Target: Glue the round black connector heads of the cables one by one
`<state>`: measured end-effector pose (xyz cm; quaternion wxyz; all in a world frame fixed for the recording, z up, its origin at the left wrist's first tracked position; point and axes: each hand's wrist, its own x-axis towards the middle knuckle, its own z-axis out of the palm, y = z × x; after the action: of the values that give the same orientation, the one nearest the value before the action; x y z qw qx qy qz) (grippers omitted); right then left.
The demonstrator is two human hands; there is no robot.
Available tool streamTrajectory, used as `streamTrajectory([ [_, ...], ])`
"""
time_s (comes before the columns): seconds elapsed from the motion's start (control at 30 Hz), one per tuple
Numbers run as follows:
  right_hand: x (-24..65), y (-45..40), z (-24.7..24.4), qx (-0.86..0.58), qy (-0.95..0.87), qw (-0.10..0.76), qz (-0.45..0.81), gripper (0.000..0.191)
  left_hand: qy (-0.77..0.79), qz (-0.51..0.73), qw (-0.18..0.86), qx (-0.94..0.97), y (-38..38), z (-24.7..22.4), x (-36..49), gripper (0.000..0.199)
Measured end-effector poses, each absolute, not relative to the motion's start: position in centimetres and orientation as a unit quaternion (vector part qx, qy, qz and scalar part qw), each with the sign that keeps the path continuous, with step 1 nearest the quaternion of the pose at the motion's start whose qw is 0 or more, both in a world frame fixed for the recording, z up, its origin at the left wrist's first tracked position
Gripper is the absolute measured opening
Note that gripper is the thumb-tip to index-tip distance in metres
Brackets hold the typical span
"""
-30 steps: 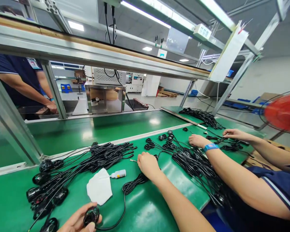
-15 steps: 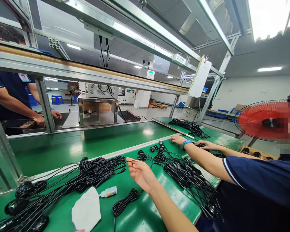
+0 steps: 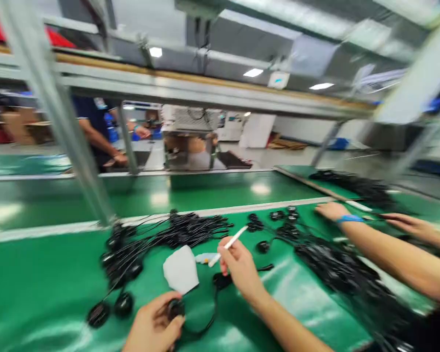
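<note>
— How many hands are over the green bench (image 3: 51,288)?

— Four that I can count near us. The wearer's left hand (image 3: 154,325) sits at the bottom edge, the right hand (image 3: 241,268) just above and to its right. Two more belong to a co-worker on the right: one with a blue wristband (image 3: 349,219), the other hand (image 3: 405,223) further along. A second person stands behind the frame, far left.

— What does the left one hold?

— Its fingers are curled around one small round black part (image 3: 175,309) with a cable looping off it.

— And the right?

— It pinches one thin white stick (image 3: 228,245), tip pointing up and away, above the bench.

— Anything between them?

— One white cloth (image 3: 181,270) lies just beyond the left hand, with one small white bottle (image 3: 205,257) beside it, under the stick.

— The cables?

— One tangled black cable pile (image 3: 176,234) ahead and another cable heap (image 3: 330,264) on the right; the blur keeps me from counting the single pieces.
</note>
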<state>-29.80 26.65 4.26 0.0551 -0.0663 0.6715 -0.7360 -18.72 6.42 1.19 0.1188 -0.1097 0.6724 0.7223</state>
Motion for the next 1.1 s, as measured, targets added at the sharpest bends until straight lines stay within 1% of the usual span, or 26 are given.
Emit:
streamTrajectory([
  [0.07,-28.2,26.3,3.5,-0.107,0.673,0.072,-0.728,0.045,0.691,0.707,0.121,-0.086,6.9,2.2,-18.4,0.049],
  [0.13,-27.1,26.3,2.6,-0.159,0.672,0.092,-0.717,0.038,0.699,0.699,0.107,-0.105,7.0,2.2,-18.6,0.050],
  [0.17,-26.7,26.3,2.2,-0.202,0.680,0.086,-0.699,0.032,0.697,0.700,0.108,-0.110,7.0,1.9,-18.6,0.050],
  [0.23,-25.9,26.4,1.5,-0.305,0.703,0.043,-0.642,0.019,0.689,0.708,0.104,-0.119,6.9,1.3,-18.5,0.048],
  [0.27,-25.6,26.3,1.3,-0.350,0.709,0.018,-0.613,0.017,0.686,0.711,0.103,-0.118,7.0,1.1,-18.4,0.047],
  [0.33,-25.2,26.1,1.2,-0.402,0.708,-0.016,-0.581,0.021,0.681,0.716,0.102,-0.115,7.1,0.9,-18.2,0.045],
  [0.43,-25.0,25.7,1.5,-0.437,0.699,-0.024,-0.566,0.024,0.672,0.723,0.110,-0.115,7.2,1.1,-18.2,0.046],
  [0.53,-25.2,25.5,2.1,-0.486,0.695,-0.006,-0.529,0.025,0.673,0.720,0.115,-0.124,7.1,1.5,-18.3,0.047],
  [0.63,-25.4,25.6,2.9,-0.524,0.693,0.038,-0.494,0.025,0.686,0.708,0.119,-0.119,7.1,1.7,-18.3,0.049],
  [0.73,-25.6,25.6,3.8,-0.520,0.698,0.087,-0.485,0.024,0.697,0.696,0.130,-0.110,6.9,1.8,-18.5,0.048],
  [0.8,-25.6,25.7,4.3,-0.516,0.698,0.104,-0.486,0.022,0.706,0.686,0.142,-0.102,6.7,1.9,-18.6,0.045],
  [0.97,-25.6,25.5,4.5,-0.523,0.689,0.116,-0.487,0.018,0.703,0.687,0.173,-0.059,6.4,2.5,-18.8,0.040],
  [1.1,-25.7,25.2,4.4,-0.514,0.691,0.110,-0.496,0.019,0.709,0.680,0.182,-0.042,6.3,2.9,-18.6,0.036],
])
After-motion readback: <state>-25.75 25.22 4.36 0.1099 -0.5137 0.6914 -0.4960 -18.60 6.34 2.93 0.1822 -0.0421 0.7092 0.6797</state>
